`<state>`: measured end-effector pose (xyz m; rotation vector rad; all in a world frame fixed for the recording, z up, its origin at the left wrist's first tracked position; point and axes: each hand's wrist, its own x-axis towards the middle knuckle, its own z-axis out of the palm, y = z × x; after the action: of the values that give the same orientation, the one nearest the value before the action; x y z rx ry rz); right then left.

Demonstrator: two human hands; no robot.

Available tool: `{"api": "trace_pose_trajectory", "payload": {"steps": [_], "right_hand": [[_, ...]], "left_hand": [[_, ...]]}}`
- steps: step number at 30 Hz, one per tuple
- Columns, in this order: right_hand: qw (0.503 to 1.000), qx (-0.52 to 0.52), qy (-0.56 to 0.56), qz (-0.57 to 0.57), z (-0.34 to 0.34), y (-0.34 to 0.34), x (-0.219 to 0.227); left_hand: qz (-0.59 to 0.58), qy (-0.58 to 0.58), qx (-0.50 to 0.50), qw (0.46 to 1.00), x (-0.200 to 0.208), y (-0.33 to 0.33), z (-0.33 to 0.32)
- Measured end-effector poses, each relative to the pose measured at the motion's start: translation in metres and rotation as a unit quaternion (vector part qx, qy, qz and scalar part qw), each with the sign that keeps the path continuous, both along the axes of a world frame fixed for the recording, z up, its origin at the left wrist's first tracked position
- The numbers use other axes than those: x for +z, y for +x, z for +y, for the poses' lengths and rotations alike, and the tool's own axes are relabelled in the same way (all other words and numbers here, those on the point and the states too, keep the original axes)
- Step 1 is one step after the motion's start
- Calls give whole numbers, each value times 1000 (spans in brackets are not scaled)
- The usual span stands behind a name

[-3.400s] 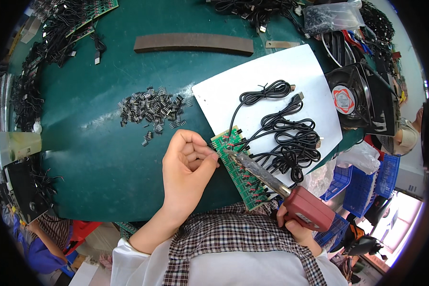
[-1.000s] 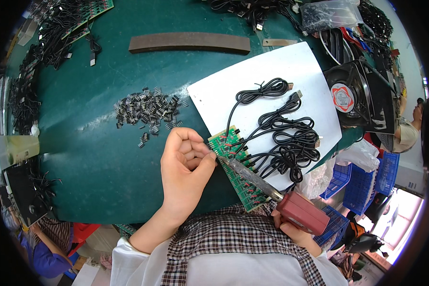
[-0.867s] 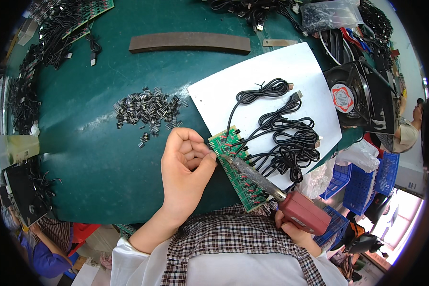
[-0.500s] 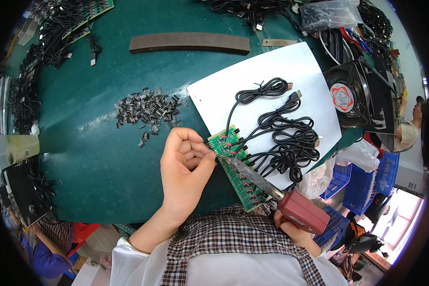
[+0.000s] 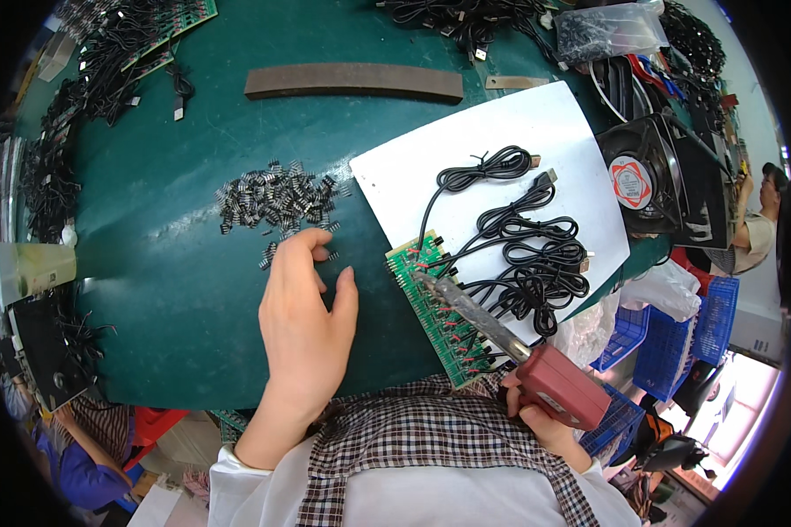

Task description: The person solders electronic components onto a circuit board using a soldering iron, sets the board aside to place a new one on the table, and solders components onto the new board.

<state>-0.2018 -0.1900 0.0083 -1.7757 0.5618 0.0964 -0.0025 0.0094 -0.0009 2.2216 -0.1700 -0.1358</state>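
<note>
My left hand (image 5: 303, 316) hovers at the near edge of a loose pile of small black pin headers (image 5: 277, 198). Its thumb stands apart from the curled fingers and I see nothing between them; a few headers lie by the fingertips. My right hand (image 5: 540, 422) grips a soldering gun (image 5: 561, 386) by its dark red handle. The gun's grey shaft points up and left over a green circuit board panel (image 5: 439, 338), its tip close to the board's upper part. Several coiled black USB cables (image 5: 536, 237) run from the board onto a white sheet (image 5: 395, 176).
A dark bar (image 5: 351, 81) lies across the far side of the green table (image 5: 167, 334). Right of the sheet stands a black fan (image 5: 637, 180). Cable heaps (image 5: 105, 70) fill the far left, with a plastic cup (image 5: 35, 270) at the left edge. Other people sit nearby.
My left hand has moved from the board's upper left corner leftward to the pin header pile, its thumb parting from the fingers. The soldering gun has shifted slightly, its tip still over the board.
</note>
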Motion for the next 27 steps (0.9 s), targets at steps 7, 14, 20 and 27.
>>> {"api": "trace_pose_trajectory", "payload": {"steps": [7, 14, 20, 27], "right_hand": [[1000, -1, -27, 14, -1, 0, 4], [990, 12, 139, -27, -3, 7, 9], [992, 28, 122, -30, -6, 3, 6], [986, 14, 164, -25, -4, 8, 10]], "left_hand": [[-91, 95, -43, 990, -6, 5, 7], [-87, 118, -72, 987, -3, 13, 10], [138, -152, -30, 978, 6, -4, 14], [315, -351, 3, 882, 12, -17, 4]]}}
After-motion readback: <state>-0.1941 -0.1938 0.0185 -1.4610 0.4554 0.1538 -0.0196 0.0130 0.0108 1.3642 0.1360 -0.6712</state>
